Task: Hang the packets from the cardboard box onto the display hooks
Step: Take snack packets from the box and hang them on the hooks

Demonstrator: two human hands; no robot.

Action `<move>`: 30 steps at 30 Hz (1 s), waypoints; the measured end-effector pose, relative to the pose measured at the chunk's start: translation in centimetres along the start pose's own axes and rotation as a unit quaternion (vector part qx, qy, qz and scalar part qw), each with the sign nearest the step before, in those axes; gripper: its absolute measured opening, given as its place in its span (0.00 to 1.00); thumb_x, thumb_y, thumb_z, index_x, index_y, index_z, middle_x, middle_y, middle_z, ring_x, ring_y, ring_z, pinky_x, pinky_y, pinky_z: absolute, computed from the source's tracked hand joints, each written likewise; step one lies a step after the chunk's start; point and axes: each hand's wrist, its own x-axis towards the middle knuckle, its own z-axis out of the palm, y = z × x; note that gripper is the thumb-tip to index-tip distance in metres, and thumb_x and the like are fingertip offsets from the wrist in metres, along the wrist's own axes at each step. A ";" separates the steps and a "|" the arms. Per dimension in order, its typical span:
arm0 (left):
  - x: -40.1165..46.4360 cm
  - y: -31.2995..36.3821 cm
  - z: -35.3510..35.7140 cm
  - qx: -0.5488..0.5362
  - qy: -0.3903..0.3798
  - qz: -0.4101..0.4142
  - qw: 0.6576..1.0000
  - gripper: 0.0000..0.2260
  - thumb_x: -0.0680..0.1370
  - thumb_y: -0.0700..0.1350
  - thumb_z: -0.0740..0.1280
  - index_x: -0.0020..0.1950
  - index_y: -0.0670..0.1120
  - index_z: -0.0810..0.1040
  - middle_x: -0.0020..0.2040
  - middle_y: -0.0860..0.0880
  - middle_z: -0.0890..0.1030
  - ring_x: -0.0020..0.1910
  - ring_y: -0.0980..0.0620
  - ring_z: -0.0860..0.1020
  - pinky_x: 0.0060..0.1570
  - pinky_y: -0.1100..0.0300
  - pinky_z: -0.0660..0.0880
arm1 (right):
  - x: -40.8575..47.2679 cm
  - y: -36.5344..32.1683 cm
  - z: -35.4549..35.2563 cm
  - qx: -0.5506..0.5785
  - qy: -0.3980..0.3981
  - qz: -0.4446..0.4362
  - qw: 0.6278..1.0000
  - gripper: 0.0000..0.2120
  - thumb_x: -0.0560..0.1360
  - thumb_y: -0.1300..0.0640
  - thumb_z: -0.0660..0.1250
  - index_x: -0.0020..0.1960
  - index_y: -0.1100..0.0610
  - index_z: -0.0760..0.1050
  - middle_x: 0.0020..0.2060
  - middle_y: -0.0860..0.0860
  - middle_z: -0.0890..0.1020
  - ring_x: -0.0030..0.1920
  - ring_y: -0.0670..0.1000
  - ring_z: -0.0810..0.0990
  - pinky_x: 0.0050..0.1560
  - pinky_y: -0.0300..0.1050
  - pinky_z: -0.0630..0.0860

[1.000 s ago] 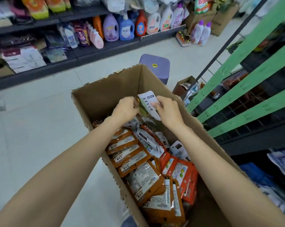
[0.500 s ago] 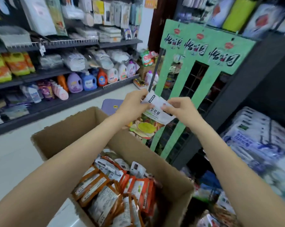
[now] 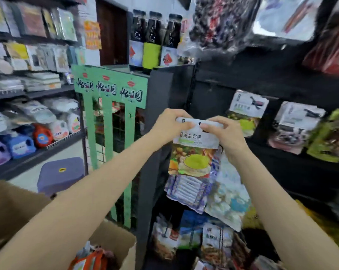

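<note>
Left hand [image 3: 169, 126] and right hand [image 3: 226, 133] each pinch a top corner of one packet [image 3: 194, 152], held upright before the dark display rack [image 3: 281, 90]. Cardboard box [image 3: 114, 237] near left, orange packets [image 3: 92, 260] inside.

The packet [image 3: 194, 152] at centre frame is glossy plastic film with a smooth white header and bright printed front. At lower left, the cardboard box [image 3: 114, 240] is matt brown, with raw, rough edges. The green stand [image 3: 110, 88] left of centre looks matt painted. The dark bottles [image 3: 155, 39] at upper centre shine, with smooth paper labels.
</note>
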 end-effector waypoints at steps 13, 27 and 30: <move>9.4 7.9 13.6 -0.019 -0.023 0.013 0.999 0.08 0.76 0.46 0.69 0.51 0.45 0.83 0.51 0.47 0.81 0.56 0.47 0.77 0.50 0.57 0.71 | 3.9 2.4 -13.0 -0.072 0.158 -0.052 0.983 0.01 0.74 0.59 0.70 0.45 0.55 0.79 0.44 0.48 0.80 0.46 0.45 0.76 0.44 0.31 0.69; 11.2 6.8 14.5 -0.086 -0.055 -0.005 0.995 0.08 0.76 0.48 0.69 0.54 0.47 0.79 0.57 0.51 0.77 0.58 0.53 0.74 0.56 0.58 0.71 | 7.1 4.8 -14.5 -0.086 0.155 -0.052 0.983 0.04 0.75 0.57 0.68 0.46 0.56 0.81 0.48 0.51 0.82 0.53 0.50 0.78 0.57 0.46 0.72; 11.8 6.1 14.2 -0.119 -0.057 0.003 0.991 0.11 0.73 0.50 0.72 0.53 0.54 0.78 0.62 0.51 0.76 0.64 0.51 0.72 0.61 0.56 0.70 | 8.1 5.2 -14.4 -0.097 0.174 -0.062 0.978 0.02 0.76 0.59 0.68 0.45 0.54 0.78 0.45 0.48 0.80 0.50 0.47 0.77 0.53 0.41 0.70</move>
